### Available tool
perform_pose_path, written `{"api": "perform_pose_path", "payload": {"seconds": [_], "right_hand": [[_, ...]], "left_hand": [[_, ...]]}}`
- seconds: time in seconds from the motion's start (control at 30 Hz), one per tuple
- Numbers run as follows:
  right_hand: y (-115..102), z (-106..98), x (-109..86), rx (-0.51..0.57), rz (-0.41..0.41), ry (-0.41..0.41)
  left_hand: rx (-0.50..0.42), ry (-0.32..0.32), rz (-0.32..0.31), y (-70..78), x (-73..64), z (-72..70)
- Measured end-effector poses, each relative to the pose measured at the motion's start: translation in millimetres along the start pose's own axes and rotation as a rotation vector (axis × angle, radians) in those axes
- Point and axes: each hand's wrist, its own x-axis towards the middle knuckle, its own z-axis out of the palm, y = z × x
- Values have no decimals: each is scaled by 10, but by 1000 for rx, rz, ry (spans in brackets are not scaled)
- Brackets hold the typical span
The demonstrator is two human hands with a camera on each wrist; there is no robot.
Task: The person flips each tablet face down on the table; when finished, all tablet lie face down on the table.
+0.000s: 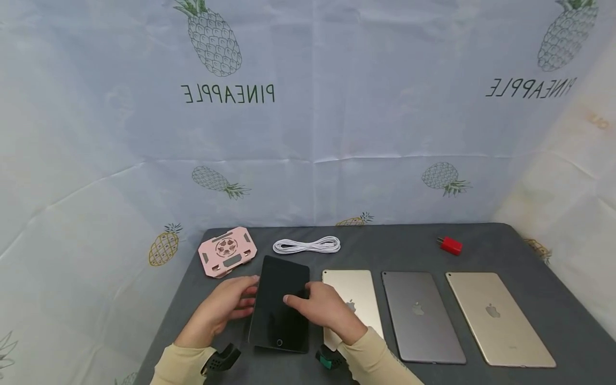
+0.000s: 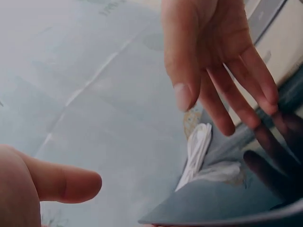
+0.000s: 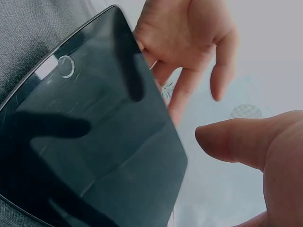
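A tablet (image 1: 281,305) with a dark screen and a round home button lies face up between the two hands, tilted slightly off the table. My left hand (image 1: 226,305) is at its left long edge; in the right wrist view some of that hand's fingers (image 3: 182,92) pass behind the edge, and the thumb stands free. Over the right edge reaches my right hand (image 1: 327,307), fingers extended in the left wrist view and mirrored in the screen. Its thumb (image 3: 236,139) stays apart from the glass.
Three tablets lie back up to the right: a gold one (image 1: 353,289), a grey one (image 1: 423,315) and another gold one (image 1: 500,321). Behind are a pink case (image 1: 231,262), a coiled white cable (image 1: 306,245) and a red charger plug (image 1: 451,246). A pineapple-print curtain (image 1: 313,133) surrounds the table.
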Motion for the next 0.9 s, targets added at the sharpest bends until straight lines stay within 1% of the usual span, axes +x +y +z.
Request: {"api": "perform_pose_path", "payload": {"seconds": [0.17, 0.43, 0.7, 0.9], "right_hand": [[-2, -15, -10, -3, -5, -3], [-7, -25, 5, 26, 25, -23], [-20, -12, 4, 102, 57, -45], [-24, -41, -20, 164, 65, -51]], "left_hand": [[-44, -31, 25, 36, -57, 23], [-83, -78, 78, 60, -125, 67], [-108, -111, 101, 76, -188, 127], [-137, -149, 118, 116, -197, 238]]}}
